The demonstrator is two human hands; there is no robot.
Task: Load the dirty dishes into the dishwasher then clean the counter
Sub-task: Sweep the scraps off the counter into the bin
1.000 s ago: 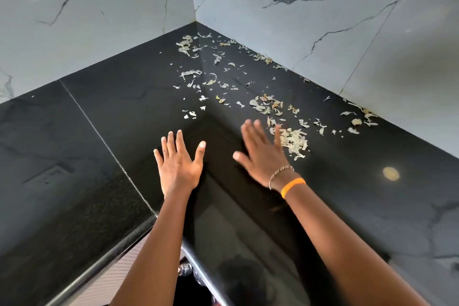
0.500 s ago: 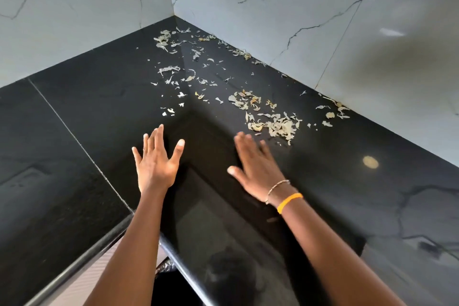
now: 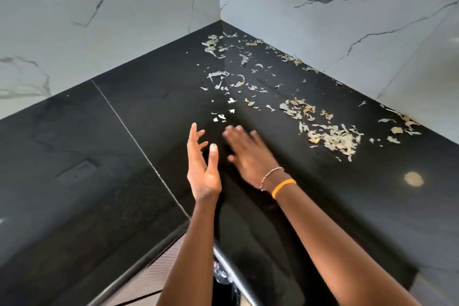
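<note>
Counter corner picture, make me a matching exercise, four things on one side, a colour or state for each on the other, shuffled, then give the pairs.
Things
1. left hand
2. right hand
3. big heap of peel scraps
4. wristband

Descriptions
A. orange, round the right wrist
B. pale and papery, lying on the black counter to the right of both hands
C. turned on edge, thumb up, fingers spread, holding nothing
D. palm down over the counter, motion-blurred

Pairs: 1-C, 2-D, 3-B, 4-A
</note>
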